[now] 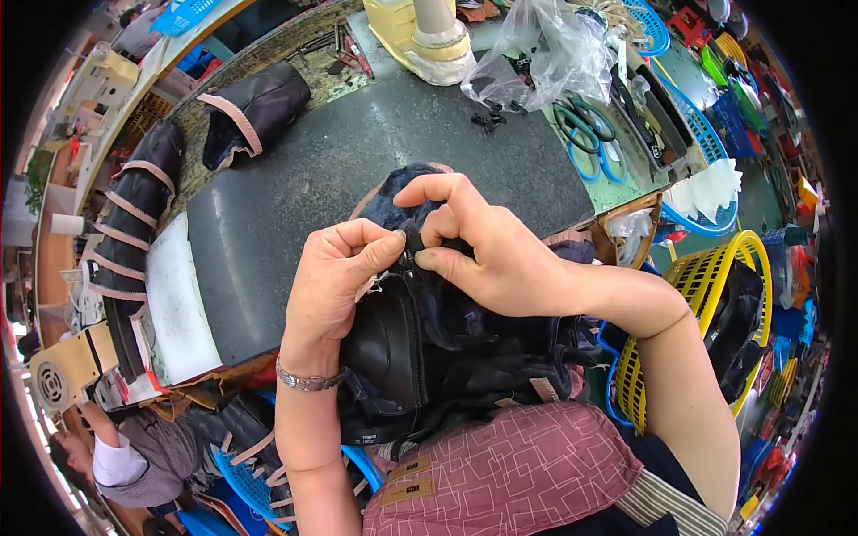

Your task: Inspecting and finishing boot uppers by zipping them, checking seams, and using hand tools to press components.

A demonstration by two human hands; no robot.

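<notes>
A black leather boot upper (382,344) with a dark fuzzy lining (400,195) lies across my lap and against the table's front edge. A black zipper (416,335) runs down its side. My left hand (332,272) pinches the zipper's upper end between thumb and index finger. Facing it, my right hand (478,241) has its thumb and bent fingers closed on the same end. The metal slider (407,259) shows just under the fingertips. A small white scrap hangs beside my left thumb. More dark material is bunched under my right forearm.
Several black boot uppers (130,219) lie overlapped along the table's left, with another upper (268,103) behind. Green-handled scissors (585,125), a clear plastic bag (545,58) and a black tray (657,125) sit at the right. A yellow basket (639,380) stands beside my right arm; another person (147,456) is at lower left.
</notes>
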